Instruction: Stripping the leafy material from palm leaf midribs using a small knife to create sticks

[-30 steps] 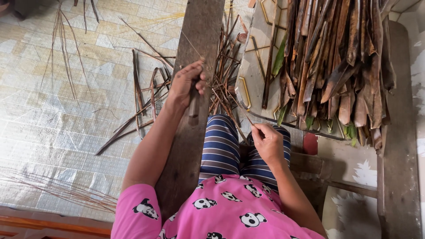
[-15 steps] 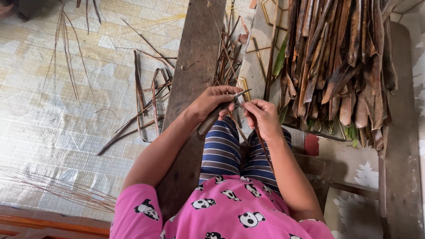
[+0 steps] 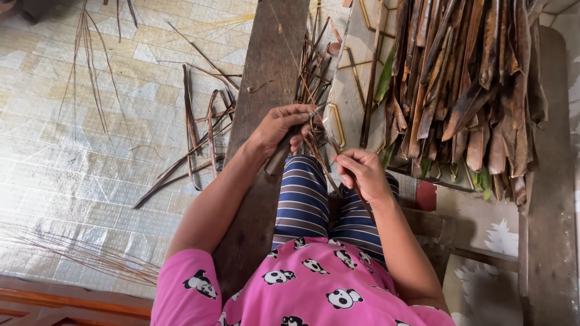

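Note:
My left hand (image 3: 281, 128) is closed around a dark-handled knife (image 3: 277, 162), whose pale blade (image 3: 333, 124) points to the right. My right hand (image 3: 357, 172) pinches a thin dry leaf strip (image 3: 317, 151) that runs up towards the blade. Both hands are close together above my knees in striped shorts (image 3: 305, 202). The strip's lower end is hidden behind my right hand.
A long dark wooden plank (image 3: 266, 54) runs away from me beside my left leg. A heap of dried brown leaves (image 3: 468, 90) lies at the right. Peeled strips and scraps (image 3: 199, 136) litter the woven mat (image 3: 78, 181); thin ribs (image 3: 72, 250) lie at lower left.
My left hand has come back from the plank with the knife, and my right hand has risen from my knee to meet it. The strip is now held between them.

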